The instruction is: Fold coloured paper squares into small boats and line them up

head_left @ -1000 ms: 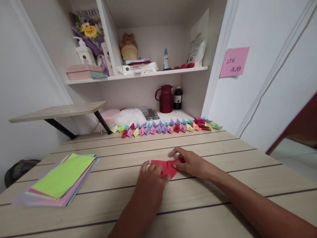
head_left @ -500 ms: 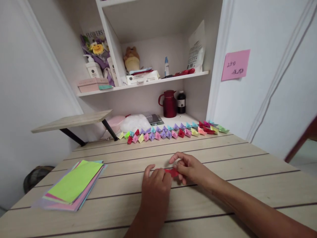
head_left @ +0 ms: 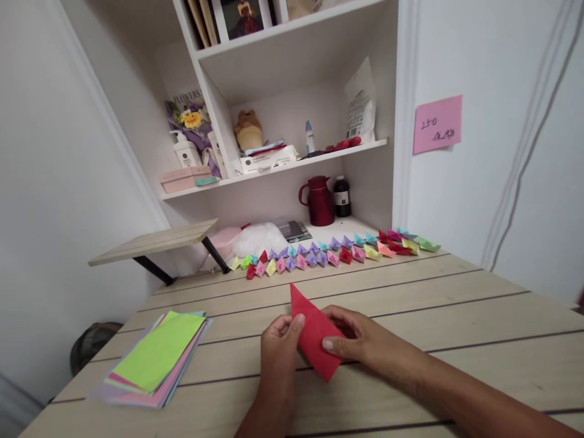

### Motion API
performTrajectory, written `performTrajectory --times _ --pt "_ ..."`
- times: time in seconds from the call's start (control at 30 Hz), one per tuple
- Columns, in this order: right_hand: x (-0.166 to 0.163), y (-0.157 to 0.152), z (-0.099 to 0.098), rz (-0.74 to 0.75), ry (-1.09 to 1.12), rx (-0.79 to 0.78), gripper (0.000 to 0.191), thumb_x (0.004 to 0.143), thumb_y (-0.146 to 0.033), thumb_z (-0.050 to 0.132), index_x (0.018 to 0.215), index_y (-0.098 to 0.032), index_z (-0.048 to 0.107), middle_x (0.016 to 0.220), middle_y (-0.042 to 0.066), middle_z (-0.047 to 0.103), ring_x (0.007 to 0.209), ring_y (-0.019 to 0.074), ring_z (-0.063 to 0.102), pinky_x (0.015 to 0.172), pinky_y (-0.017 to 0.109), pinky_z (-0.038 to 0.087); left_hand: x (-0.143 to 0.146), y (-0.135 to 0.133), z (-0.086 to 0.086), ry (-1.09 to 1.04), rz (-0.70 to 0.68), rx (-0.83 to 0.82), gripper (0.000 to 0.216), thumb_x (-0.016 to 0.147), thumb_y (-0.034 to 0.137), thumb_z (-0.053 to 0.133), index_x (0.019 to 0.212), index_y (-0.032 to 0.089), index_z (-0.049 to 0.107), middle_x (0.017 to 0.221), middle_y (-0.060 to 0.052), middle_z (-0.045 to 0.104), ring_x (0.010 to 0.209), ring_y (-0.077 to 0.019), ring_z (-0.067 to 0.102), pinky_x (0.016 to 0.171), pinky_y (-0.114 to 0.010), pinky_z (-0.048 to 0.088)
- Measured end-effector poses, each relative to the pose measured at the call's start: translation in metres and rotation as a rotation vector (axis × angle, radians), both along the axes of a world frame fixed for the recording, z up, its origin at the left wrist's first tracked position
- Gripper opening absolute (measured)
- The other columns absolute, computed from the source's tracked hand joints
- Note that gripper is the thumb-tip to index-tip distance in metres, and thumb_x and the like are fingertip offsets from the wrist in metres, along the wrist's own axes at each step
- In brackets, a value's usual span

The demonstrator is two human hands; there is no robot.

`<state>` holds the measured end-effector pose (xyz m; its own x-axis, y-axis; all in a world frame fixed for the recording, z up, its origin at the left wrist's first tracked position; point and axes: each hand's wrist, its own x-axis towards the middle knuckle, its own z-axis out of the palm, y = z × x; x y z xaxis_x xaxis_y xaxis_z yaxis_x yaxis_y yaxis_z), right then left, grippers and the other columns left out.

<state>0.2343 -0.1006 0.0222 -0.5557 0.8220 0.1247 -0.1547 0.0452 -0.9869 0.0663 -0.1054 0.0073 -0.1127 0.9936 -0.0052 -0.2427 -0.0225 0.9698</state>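
A folded sheet of red paper [head_left: 316, 337] is held just above the wooden table, its pointed end tilted up and away from me. My left hand [head_left: 280, 347] pinches its left edge, thumb on the face that I see. At the right edge my right hand [head_left: 351, 334] grips it, thumb in front and the other fingers behind. Beyond the hands, small folded paper boats [head_left: 311, 259] in many colours stand in two rows along the back of the table. To the left lies a stack of coloured paper sheets [head_left: 157, 350], lime green on top.
A small raised wooden shelf [head_left: 155, 242] on black legs stands at the back left. Behind the boats are a clear plastic bag [head_left: 259, 240], a dark red jug [head_left: 320, 202] and a dark bottle [head_left: 342, 198]. A pink note [head_left: 437, 125] hangs on the right wall.
The red paper, mostly hidden low under my hands before, is now lifted and turned so its broad face shows. Both hands have shifted to its edges. The camera view has tilted slightly.
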Motion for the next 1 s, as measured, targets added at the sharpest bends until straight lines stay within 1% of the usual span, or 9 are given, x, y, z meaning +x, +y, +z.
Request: performTrajectory --times 0.17,0.33,0.47,0.53,0.6,0.7,0.8,0.9,1.0 --pt "-0.001 0.009 -0.008 -0.136 -0.012 -0.129 0.033 0.070 -0.044 0.072 0.073 -0.017 0.055 0.064 -0.003 0.056 0.053 0.0095 0.047 0.052 0.021 0.033 0.005 -0.002 -0.001 0.218 -0.181 0.038 0.034 0.070 0.047 0.071 0.069 0.013 0.065 0.057 0.000 0.061 0.055 -0.0125 0.054 0.055 -0.021 0.040" --pt "0.024 0.027 -0.012 -0.197 -0.388 -0.052 0.029 0.076 -0.044 0.060 0.067 -0.018 0.051 0.055 -0.004 0.051 0.048 0.0097 0.042 0.048 0.022 0.030 -0.003 -0.003 -0.001 0.754 0.015 0.198 0.043 0.089 0.047 0.044 0.068 0.016 0.064 0.064 -0.003 0.064 0.055 -0.0156 0.058 0.053 -0.026 0.042" --pt "0.042 0.033 -0.010 -0.223 -0.807 0.239 0.021 0.079 -0.031 0.054 0.063 -0.018 0.056 0.058 -0.001 0.056 0.054 0.0127 0.047 0.050 0.024 0.030 -0.008 -0.007 0.005 1.085 0.096 0.625 0.026 0.090 0.024 0.043 0.088 0.021 0.068 0.094 -0.006 0.068 0.089 -0.0195 0.062 0.079 -0.032 0.047" --pt "0.045 0.035 -0.010 -0.233 -0.860 0.285 0.017 0.079 -0.029 0.055 0.066 -0.018 0.060 0.063 0.001 0.061 0.058 0.0145 0.050 0.053 0.025 0.031 -0.006 -0.010 0.009 1.193 0.002 0.817 0.033 0.088 0.011 0.040 0.099 0.025 0.068 0.114 -0.006 0.065 0.105 -0.0190 0.059 0.091 -0.037 0.043" --pt "0.047 0.036 -0.010 -0.224 -0.873 0.296 0.017 0.079 -0.029 0.055 0.068 -0.019 0.063 0.066 0.002 0.063 0.060 0.0154 0.052 0.055 0.026 0.032 -0.003 -0.012 0.010 1.310 -0.130 0.889 0.040 0.087 0.006 0.038 0.108 0.028 0.065 0.130 -0.005 0.058 0.117 -0.0191 0.053 0.101 -0.044 0.036" --pt "0.047 0.036 -0.010 -0.193 -0.883 0.316 0.018 0.081 -0.030 0.054 0.072 -0.019 0.065 0.068 0.002 0.065 0.062 0.0163 0.054 0.057 0.026 0.034 0.000 -0.012 0.006 1.451 -0.345 0.795 0.033 0.092 0.022 0.045 0.120 0.032 0.059 0.140 -0.004 0.050 0.130 -0.0223 0.043 0.108 -0.053 0.025" --pt "0.048 0.035 -0.009 -0.168 -0.882 0.325 0.019 0.083 -0.032 0.053 0.079 -0.020 0.067 0.075 0.002 0.068 0.067 0.0174 0.057 0.060 0.026 0.038 -0.002 -0.011 -0.001 1.514 -0.503 0.676 0.038 0.092 0.041 0.047 0.130 0.035 0.050 0.142 -0.003 0.048 0.133 -0.0235 0.039 0.109 -0.056 0.024" --pt "0.049 0.032 -0.005 -0.203 -0.773 0.301 0.025 0.086 -0.039 0.051 0.087 -0.020 0.067 0.084 0.003 0.069 0.075 0.0188 0.058 0.067 0.028 0.041 -0.003 -0.012 -0.004 1.563 -0.489 0.612 0.042 0.092 0.045 0.047 0.132 0.035 0.048 0.143 -0.003 0.047 0.133 -0.0251 0.039 0.108 -0.057 0.025" --pt "0.053 0.030 0.002 -0.226 -0.596 0.135 0.041 0.089 -0.053 0.043 0.103 -0.021 0.065 0.086 0.005 0.066 0.074 0.0185 0.057 0.064 0.029 0.043 -0.003 -0.014 -0.003 1.617 -0.408 0.555 0.039 0.090 0.042 0.051 0.129 0.032 0.052 0.137 -0.005 0.053 0.129 -0.0268 0.043 0.105 -0.056 0.029"
